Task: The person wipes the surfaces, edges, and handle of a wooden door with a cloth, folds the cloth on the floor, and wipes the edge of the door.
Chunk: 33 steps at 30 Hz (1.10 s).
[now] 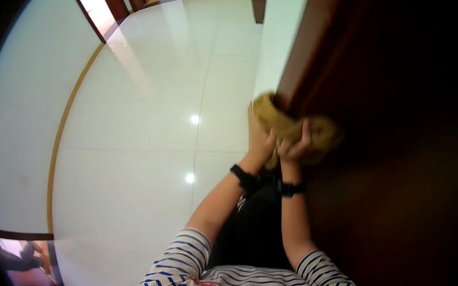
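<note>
A yellow-brown cloth (280,123) is bunched around the lower part of a dark wooden door frame (308,57). My left hand (262,140) holds the cloth's left part, on the side of the pale wall. Close beside it, my right hand (298,145) grips the cloth's right part, its fingers wrapped into the folds. A loose end of cloth hangs between the two hands. Black bands circle both wrists. The cloth's right edge is blurred.
Glossy white floor tiles (139,108) stretch away on the left, edged by a yellow-brown skirting strip (62,128). Doorways with dark frames stand at the far upper left. At the lower left, part of a person (23,258) shows through an opening. The right side is very dark.
</note>
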Motion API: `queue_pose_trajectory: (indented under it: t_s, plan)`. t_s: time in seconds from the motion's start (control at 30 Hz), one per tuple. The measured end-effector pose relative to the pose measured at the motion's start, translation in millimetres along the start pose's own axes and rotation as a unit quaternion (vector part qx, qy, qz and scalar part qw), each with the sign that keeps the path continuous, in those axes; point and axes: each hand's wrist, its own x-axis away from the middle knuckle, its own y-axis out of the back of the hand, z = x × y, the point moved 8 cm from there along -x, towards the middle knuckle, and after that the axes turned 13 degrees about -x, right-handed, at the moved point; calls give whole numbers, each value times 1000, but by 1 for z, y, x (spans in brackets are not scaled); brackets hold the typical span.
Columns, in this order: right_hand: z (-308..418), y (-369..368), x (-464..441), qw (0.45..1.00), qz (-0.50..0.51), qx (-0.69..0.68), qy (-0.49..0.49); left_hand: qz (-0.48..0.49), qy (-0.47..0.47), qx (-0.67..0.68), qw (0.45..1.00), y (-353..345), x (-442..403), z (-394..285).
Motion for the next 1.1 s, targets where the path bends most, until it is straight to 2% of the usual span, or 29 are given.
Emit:
queue_pose_trajectory:
  t_s: [0.03, 0.07, 0.1, 0.13, 0.2, 0.3, 0.37, 0.43, 0.5, 0.57, 0.6, 0.63, 0.67, 0.7, 0.73, 0.77, 0.8, 0.83, 0.9, 0.93, 0.97, 1.03, 1.07, 1.1]
  plan:
    - [11, -11, -30, 1000, 10, 7, 5, -1, -16, -14, 1000, 1, -16, 3]
    - [12, -22, -44, 1000, 3, 18, 23, 42, 9, 13, 999, 0, -28, 13]
    - [25, -27, -59, 992, -11, 109, 66, 75, 33, 44, 996, -5, -41, 17]
    - [21, -26, -60, 987, -82, 112, 81, 57, 32, 55, 996, -9, -43, 23]
    - [9, -45, -60, 988, -67, 126, 64, 60, 45, 62, 995, -6, -57, 21]
    - [-12, -59, -71, 986, -41, 151, 48, 58, 15, -9, 998, -3, -80, 12]
    - [-25, -38, -32, 987, -36, 145, 55, 128, -46, -118, 984, -17, -47, 10]
    - [-26, -20, -13, 991, -52, 98, 78, 113, -55, -152, 980, -19, -16, 14]
    - [-23, -33, -27, 989, -38, 113, 84, 148, 2, -228, 962, -14, -22, 19]
    - [-26, -37, -17, 989, -38, 96, 107, 175, 93, -198, 960, -5, -12, 20]
    - [-36, -33, 0, 992, -30, 79, 98, 218, 120, -215, 944, -9, -1, 34]
    - [-44, -38, 1, 990, 24, 88, 110, 224, 97, -232, 942, -16, -1, 48]
    - [-51, -50, -1, 984, 70, 99, 130, 243, 24, -266, 932, -18, 0, 59]
    - [-60, -54, 2, 984, 68, 91, 136, 262, -53, -299, 916, -29, -1, 67]
    - [-66, -59, 2, 985, 82, 98, 120, 250, -58, -302, 918, -30, -10, 68]
    - [-73, -65, 2, 984, 96, 104, 105, 264, -86, -370, 887, -35, -11, 70]
    - [-109, -58, 34, 987, 89, 93, 100, 276, -113, -445, 844, -64, 14, 100]
    - [-114, -45, 56, 988, 83, 84, 101, 256, -133, -445, 848, -73, 40, 111]
    - [-101, -19, 99, 987, 63, 93, 117, 253, -132, -426, 859, -68, 92, 113]
    - [-105, -20, 103, 987, 63, 76, 126, 232, -163, -422, 861, -70, 97, 113]
    - [-108, -21, 108, 988, 61, 67, 127, 262, -74, -392, 879, -73, 99, 131]
    - [-124, -25, 120, 989, 59, 47, 130, 244, -157, -416, 862, -70, 105, 108]
    - [-137, -27, 134, 990, 69, 28, 121, 239, -154, -424, 860, -70, 107, 110]
    - [-142, -28, 142, 990, 80, 20, 118, 289, -121, -416, 853, -74, 113, 122]
